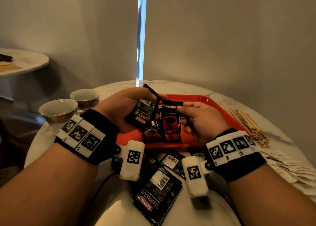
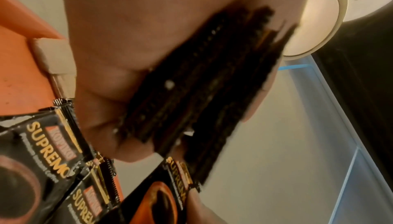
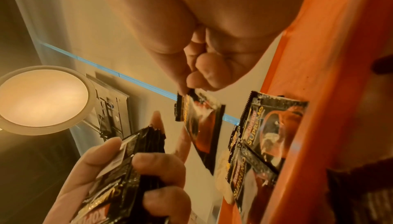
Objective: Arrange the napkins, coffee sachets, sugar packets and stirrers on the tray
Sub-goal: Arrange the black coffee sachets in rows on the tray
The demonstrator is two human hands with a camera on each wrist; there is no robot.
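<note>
Sachets [image 1: 158,179] lie loose on the table [image 1: 239,95]. Left hand [image 1: 119,109] grips a stack [image 1: 142,116]; right hand [image 1: 200,121] pinches one sachet [image 1: 171,121] over the tray [image 1: 210,109]. Lay it flat beside the others, edges lined up.

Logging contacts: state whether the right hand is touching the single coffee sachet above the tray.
Touching. In the right wrist view the right hand pinches the top edge of the single coffee sachet between its fingertips; the head view agrees.

Head view looks down over both wrists; wrist views look up, close, sharing the red tray [image 1: 196,98] with it.
</note>
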